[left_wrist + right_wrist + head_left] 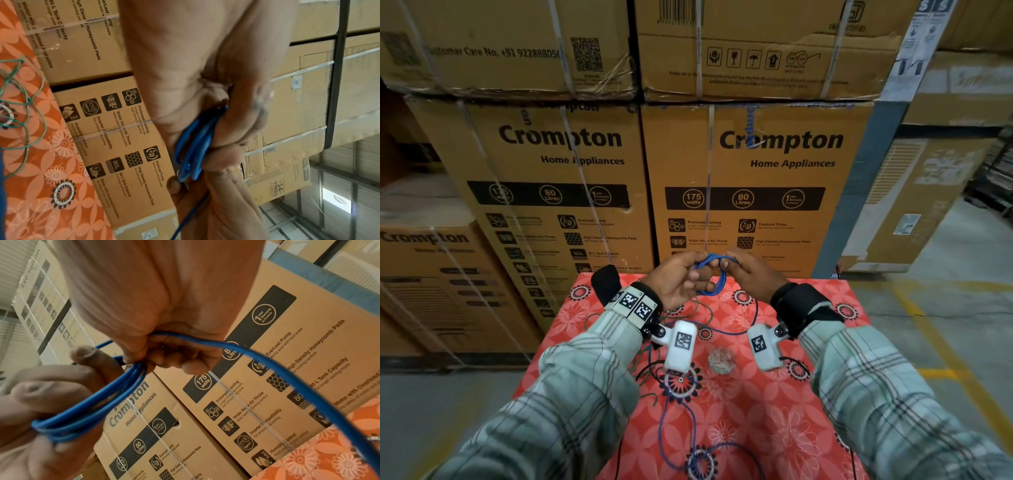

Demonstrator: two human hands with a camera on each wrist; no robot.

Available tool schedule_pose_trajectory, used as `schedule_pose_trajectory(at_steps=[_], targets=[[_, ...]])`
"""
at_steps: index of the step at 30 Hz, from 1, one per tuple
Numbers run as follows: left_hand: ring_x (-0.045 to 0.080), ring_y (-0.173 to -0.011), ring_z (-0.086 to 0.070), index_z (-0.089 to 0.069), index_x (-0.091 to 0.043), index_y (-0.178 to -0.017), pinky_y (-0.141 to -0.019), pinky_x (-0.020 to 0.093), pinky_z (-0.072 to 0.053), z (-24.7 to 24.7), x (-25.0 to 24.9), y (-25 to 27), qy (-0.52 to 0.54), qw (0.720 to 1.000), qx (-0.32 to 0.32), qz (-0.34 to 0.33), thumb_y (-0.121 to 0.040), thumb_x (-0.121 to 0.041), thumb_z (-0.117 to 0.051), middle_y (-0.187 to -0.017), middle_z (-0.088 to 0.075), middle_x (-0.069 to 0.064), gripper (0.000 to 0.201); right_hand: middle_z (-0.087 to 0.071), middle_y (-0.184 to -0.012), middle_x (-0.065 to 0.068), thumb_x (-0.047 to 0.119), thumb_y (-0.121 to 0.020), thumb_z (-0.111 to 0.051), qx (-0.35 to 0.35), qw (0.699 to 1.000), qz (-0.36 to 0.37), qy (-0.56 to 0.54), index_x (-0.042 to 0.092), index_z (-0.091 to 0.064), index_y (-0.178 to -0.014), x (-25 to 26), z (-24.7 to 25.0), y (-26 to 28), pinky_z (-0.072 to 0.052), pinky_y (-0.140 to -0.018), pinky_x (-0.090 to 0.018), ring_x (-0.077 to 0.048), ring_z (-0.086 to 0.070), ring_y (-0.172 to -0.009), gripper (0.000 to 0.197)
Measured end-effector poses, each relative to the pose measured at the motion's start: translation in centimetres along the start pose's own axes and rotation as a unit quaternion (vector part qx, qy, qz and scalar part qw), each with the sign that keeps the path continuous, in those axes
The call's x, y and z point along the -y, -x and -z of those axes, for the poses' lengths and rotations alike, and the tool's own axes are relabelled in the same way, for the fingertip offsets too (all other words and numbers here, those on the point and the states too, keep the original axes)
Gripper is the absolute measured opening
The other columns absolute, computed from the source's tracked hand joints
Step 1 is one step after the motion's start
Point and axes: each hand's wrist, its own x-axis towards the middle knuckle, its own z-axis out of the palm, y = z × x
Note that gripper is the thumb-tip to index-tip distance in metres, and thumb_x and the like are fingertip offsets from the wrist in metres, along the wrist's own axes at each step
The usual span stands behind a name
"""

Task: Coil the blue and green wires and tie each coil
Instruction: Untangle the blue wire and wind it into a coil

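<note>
Both hands are raised over the far end of the table with a small coil of blue wire (714,279) between them. My left hand (681,281) grips the coil, whose loops (193,151) run through its curled fingers. My right hand (743,272) pinches the top of the coil (96,402) and the free blue strand (277,374) that runs off to the lower right. The loose rest of the blue wire (664,431) trails over the tablecloth toward me. The green wire (702,313) lies uncoiled on the cloth below the hands, seen tangled (24,104) in the left wrist view.
The table wears a red flowered cloth (791,428). A small clear bundle, perhaps rubber bands (720,359), lies at its middle. Thin black cables (650,371) run from the wrist cameras. Stacked cardboard boxes (756,171) stand close behind the table; concrete floor (945,308) lies at the right.
</note>
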Motion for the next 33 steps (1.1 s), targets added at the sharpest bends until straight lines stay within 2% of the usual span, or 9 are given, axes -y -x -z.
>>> schedule_pose_trajectory(at_steps=[4,6,9,12,16,21,26,30,33], targets=[[0.006,-0.03,-0.027,-0.055,-0.008,-0.08,-0.069,0.026,-0.046,0.5,-0.1,-0.1,-0.002,0.999,0.033,0.039,-0.1,-0.018,-0.024,-0.042,-0.033,-0.009,0.038,-0.047,-0.082,0.007,0.013,-0.101,-0.043,0.002,1.0,-0.014,-0.021,0.034,-0.052,-0.081,-1.1,-0.5,-0.3,-0.034,-0.069,-0.02,0.002,-0.045,-0.073,0.03],[0.007,-0.03,-0.026,-0.055,-0.008,-0.078,-0.072,0.028,-0.043,0.7,-0.1,0.0,-0.014,0.998,0.032,0.055,-0.1,-0.019,-0.023,-0.042,-0.031,-0.008,0.041,-0.051,-0.084,0.006,0.011,-0.101,-0.043,0.013,0.999,-0.02,-0.044,0.032,-0.055,-0.085,-0.9,-0.6,-0.1,-0.037,-0.071,-0.016,0.006,-0.049,-0.075,0.028],[0.008,-0.028,-0.022,-0.046,-0.015,-0.067,-0.067,0.028,-0.044,0.3,0.0,-0.3,-0.027,0.996,0.0,0.082,-0.1,-0.024,-0.025,-0.039,-0.024,-0.009,0.04,-0.044,-0.072,0.013,0.01,-0.102,-0.04,0.036,0.997,-0.025,-0.063,0.027,-0.055,-0.088,-0.2,-0.5,0.3,-0.036,-0.06,-0.009,0.011,-0.048,-0.06,0.027],[0.007,-0.027,-0.017,-0.037,-0.02,-0.063,-0.061,0.028,-0.043,0.0,0.1,-0.5,-0.043,0.995,-0.044,0.081,-0.098,-0.025,-0.027,-0.036,-0.02,-0.01,0.037,-0.041,-0.063,0.006,0.021,-0.102,-0.043,0.035,0.993,-0.047,-0.099,0.037,-0.057,-0.081,-0.9,-0.7,0.2,-0.036,-0.055,-0.023,-0.005,-0.04,-0.053,0.03],[0.007,-0.027,-0.014,-0.035,-0.02,-0.06,-0.06,0.029,-0.039,0.4,-0.2,-0.5,-0.036,0.994,-0.1,0.04,-0.094,-0.024,-0.032,-0.036,-0.02,-0.01,0.034,-0.049,-0.062,-0.005,0.024,-0.101,-0.047,0.061,0.982,-0.098,-0.147,0.016,-0.047,-0.089,-1.9,-0.2,0.5,-0.042,-0.05,-0.028,-0.018,-0.046,-0.052,0.014],[0.006,-0.027,-0.016,-0.037,-0.02,-0.06,-0.059,0.027,-0.041,-0.1,0.1,-0.6,0.001,0.997,-0.075,0.015,-0.093,-0.019,-0.03,-0.037,-0.021,-0.01,0.034,-0.041,-0.062,-0.001,0.026,-0.099,-0.05,-0.071,0.97,-0.16,-0.166,0.017,-0.043,-0.086,-3.2,-0.2,-0.1,-0.035,-0.046,-0.027,-0.015,-0.037,-0.05,0.017],[0.006,-0.026,-0.02,-0.037,-0.019,-0.062,-0.054,0.024,-0.047,-1.1,-2.3,-1.3,0.087,0.988,-0.089,-0.089,-0.092,-0.013,-0.028,-0.036,-0.022,-0.01,0.032,-0.041,-0.059,-0.004,0.02,-0.1,-0.046,-0.128,0.958,-0.198,-0.162,0.015,-0.034,-0.084,-4.4,-3.2,-0.2,-0.034,-0.044,-0.025,-0.016,-0.035,-0.043,0.02],[0.008,-0.029,-0.022,-0.037,-0.019,-0.064,-0.057,0.026,-0.046,0.8,-4.5,-1.5,0.159,0.96,-0.158,-0.17,-0.093,-0.013,-0.027,-0.039,-0.023,-0.009,0.031,-0.049,-0.064,-0.007,0.013,-0.098,-0.05,-0.15,0.951,-0.168,-0.211,0.011,-0.032,-0.093,-4.6,-4.4,1.3,-0.035,-0.04,-0.025,-0.015,-0.04,-0.043,0.019],[0.009,-0.034,-0.028,-0.036,-0.018,-0.067,-0.064,0.027,-0.043,2.1,-4.5,-1.8,0.193,0.939,-0.201,-0.201,-0.096,-0.016,-0.028,-0.04,-0.028,-0.008,0.03,-0.051,-0.064,-0.001,0.013,-0.092,-0.059,-0.187,0.972,-0.097,-0.106,0.012,-0.038,-0.083,-5.2,-4.2,1.3,-0.037,-0.048,-0.032,-0.017,-0.043,-0.052,0.023]])
